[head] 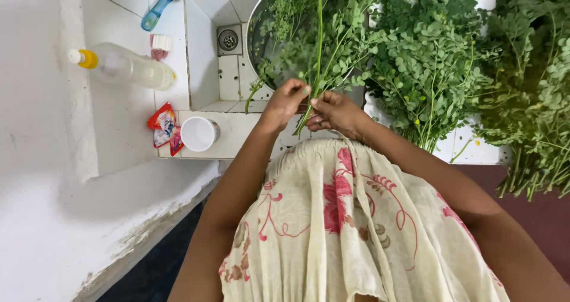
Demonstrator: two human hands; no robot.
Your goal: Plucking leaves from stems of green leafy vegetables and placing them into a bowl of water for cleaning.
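My left hand [285, 103] and my right hand [333, 111] meet in front of me over the edge of a tiled sink. Both pinch the lower stem of a long green leafy sprig [319, 46] with many small round leaflets. The sprig rises over a round metal bowl [256, 23] that stands in the sink and holds loose green leaves. My fingers are closed around the stem, thumbs and fingertips touching it.
A big pile of the same leafy branches [469, 70] covers the counter at right. On the left ledge lie a clear bottle with a yellow cap [122, 65], a white cup [199, 134], small red sachets [162, 127] and a blue brush handle [161, 4]. The sink drain [228, 39] shows beside the bowl.
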